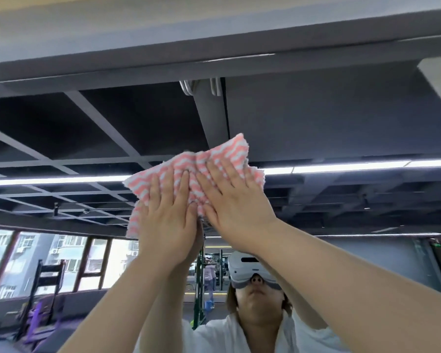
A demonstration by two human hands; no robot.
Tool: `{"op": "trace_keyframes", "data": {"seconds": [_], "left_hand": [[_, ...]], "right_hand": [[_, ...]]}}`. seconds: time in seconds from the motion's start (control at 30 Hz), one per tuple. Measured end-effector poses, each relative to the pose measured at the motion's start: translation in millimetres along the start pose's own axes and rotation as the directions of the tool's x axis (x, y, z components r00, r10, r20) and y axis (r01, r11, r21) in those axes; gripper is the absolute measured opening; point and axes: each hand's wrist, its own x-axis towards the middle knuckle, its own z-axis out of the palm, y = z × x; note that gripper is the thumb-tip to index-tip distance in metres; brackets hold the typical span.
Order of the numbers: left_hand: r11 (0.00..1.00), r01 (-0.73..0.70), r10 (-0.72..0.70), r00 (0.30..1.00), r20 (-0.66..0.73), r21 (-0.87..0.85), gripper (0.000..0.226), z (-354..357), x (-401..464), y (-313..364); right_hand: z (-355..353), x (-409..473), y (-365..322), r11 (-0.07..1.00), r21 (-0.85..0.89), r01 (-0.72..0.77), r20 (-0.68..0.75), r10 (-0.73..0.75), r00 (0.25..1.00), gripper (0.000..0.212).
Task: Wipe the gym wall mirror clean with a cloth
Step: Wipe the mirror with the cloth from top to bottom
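Bare forearms, white top (214,335), white headset (247,270) over eyes

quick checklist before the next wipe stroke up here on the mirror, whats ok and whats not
1. Both hands on the cloth: ok. The left hand and the right hand press it with straight fingers.
2. Cloth flat against the mirror: not ok. It is bunched between the hands, and its lower left corner hangs loose.
3. Cloth near the mirror's top edge: ok. It sits high, just under the ceiling beam.
4. Glass already clean around the cloth: cannot tell. No streaks are plain to see in the reflection.
5. Cloth damp or dry: cannot tell.
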Motion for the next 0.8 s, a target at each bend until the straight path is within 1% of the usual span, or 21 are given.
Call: {"op": "trace_keyframes", "data": {"seconds": [0.03, 0.07, 0.13, 0.2, 0.27, 0.37, 0.43, 0.53, 0.6, 0.67, 0.8], "left_hand": [[1.000, 0.006, -0.006, 1.000, -0.001, 0.002, 0.065, 2.5, 2.1, 9.8], [1.000, 0.001, -0.001, 1.000, 0.003, 0.005, 0.064, 4.7, 5.0, 22.0], [1.000, -0.025, 0.025, 0.999, 0.030, 0.011, 0.063, 9.6, 11.1, 49.1], [0.997, -0.075, 0.075, 0.995, 0.067, -0.003, 0.064, 15.9, 15.2, 80.6], [0.989, -0.149, 0.147, 0.985, 0.092, 0.008, 0.065, 25.6, 14.1, 110.1], [0.964, -0.266, 0.262, 0.955, 0.141, 0.010, 0.062, 39.9, 2.0, 145.2], [0.940, -0.342, 0.339, 0.932, 0.131, 0.001, 0.063, 44.1, -10.2, 154.7], [0.887, -0.461, 0.461, 0.886, 0.044, -0.003, 0.055, 45.4, -23.7, 147.7], [0.869, -0.495, 0.494, 0.868, 0.045, 0.006, 0.054, 44.0, -28.0, 132.6], [0.869, -0.494, 0.495, 0.868, 0.049, -0.017, 0.054, 38.5, -28.3, 111.0], [0.910, -0.416, 0.413, 0.904, 0.112, 0.004, 0.057, 23.7, -25.1, 53.2]], "right_hand": [[-1.1, -4.0, 11.2, 1.000, -0.003, -0.006, 0.003, 0.006, 1.000, 0.076], [-2.6, -8.6, 24.4, 1.000, -0.001, -0.028, 0.000, 0.028, 1.000, 0.075], [-5.9, -19.8, 53.2, 0.994, 0.033, -0.107, 0.006, 0.107, 0.994, 0.066], [-8.4, -35.2, 81.4, 0.979, 0.043, -0.201, 0.051, 0.199, 0.979, 0.060], [-5.6, -56.1, 101.4, 0.958, 0.052, -0.281, 0.058, 0.278, 0.959, 0.059], [6.7, -95.6, 108.7, 0.917, 0.109, -0.383, -0.035, 0.389, 0.921, 0.063], [19.2, -119.8, 102.3, 0.877, 0.167, -0.451, -0.118, 0.472, 0.873, 0.062], [36.4, -137.2, 81.1, 0.836, 0.178, -0.519, -0.181, 0.546, 0.818, 0.059], [40.6, -134.0, 65.8, 0.818, 0.193, -0.541, -0.215, 0.574, 0.790, 0.062], [40.9, -120.9, 47.0, 0.823, 0.217, -0.526, -0.224, 0.566, 0.794, 0.063], [35.6, -85.2, 3.6, 0.866, 0.229, -0.444, -0.245, 0.493, 0.835, 0.062]]}}
